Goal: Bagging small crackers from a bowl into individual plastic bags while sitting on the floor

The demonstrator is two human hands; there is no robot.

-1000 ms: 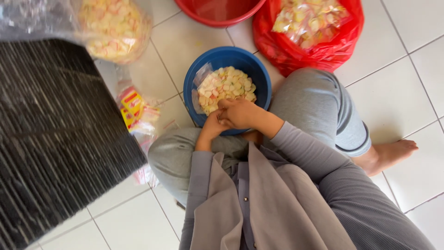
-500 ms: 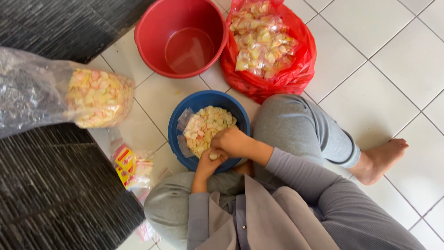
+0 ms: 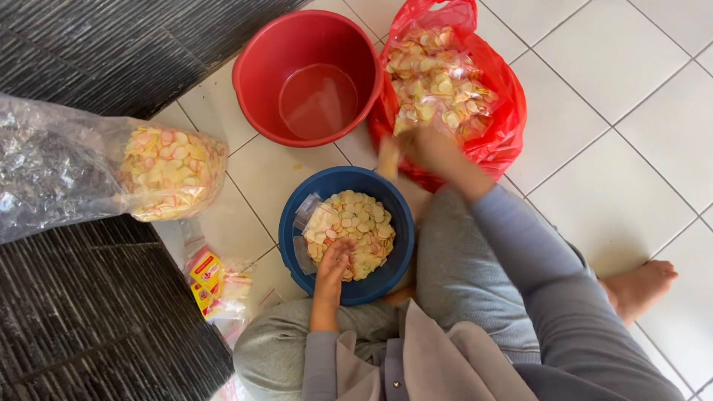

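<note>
Left hand (image 3: 334,261): laid on the heap of crackers (image 3: 355,232) in the blue bowl (image 3: 386,267); fingers curled into the pieces, grip half closed, whether any piece is pinched cannot be told.
Right hand (image 3: 425,151): motion-blurred at the near edge of the red bag (image 3: 499,126); grip state cannot be told.
Crackers: thin, round, pale discs with pink and yellow rims; a small clear packet (image 3: 310,215) is tucked at the bowl's left side.
Blue bowl: round, smooth plastic, set on the white tiled floor (image 3: 631,134) between the knees.
Red basin (image 3: 256,82): glossy plastic, far left.
Clear bag (image 3: 160,174): crinkled film, cut off at left.
Dark ribbed mat (image 3: 82,312): partly out of frame.
</note>
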